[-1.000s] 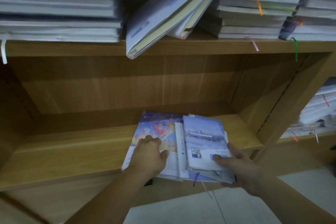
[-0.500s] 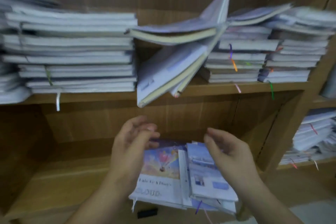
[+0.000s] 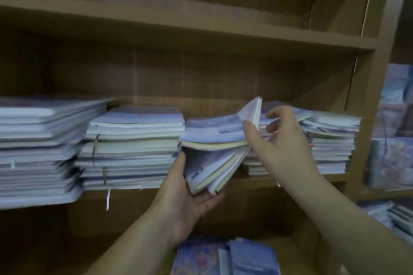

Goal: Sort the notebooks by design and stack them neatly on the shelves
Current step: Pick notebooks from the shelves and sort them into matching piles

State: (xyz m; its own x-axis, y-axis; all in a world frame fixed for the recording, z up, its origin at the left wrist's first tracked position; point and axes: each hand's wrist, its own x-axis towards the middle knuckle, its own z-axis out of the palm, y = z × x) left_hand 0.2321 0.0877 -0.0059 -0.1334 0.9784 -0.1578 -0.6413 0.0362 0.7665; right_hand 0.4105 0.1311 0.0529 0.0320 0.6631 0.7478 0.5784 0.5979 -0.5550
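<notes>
A stationery storeroom: wooden shelves (image 3: pixel 201 35) stacked with notebooks (image 3: pixel 134 147).

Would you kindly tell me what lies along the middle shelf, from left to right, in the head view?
Leftmost stack of notebooks → second stack → tipped notebooks → right hand → right-end stack → shelf upright.
</notes>
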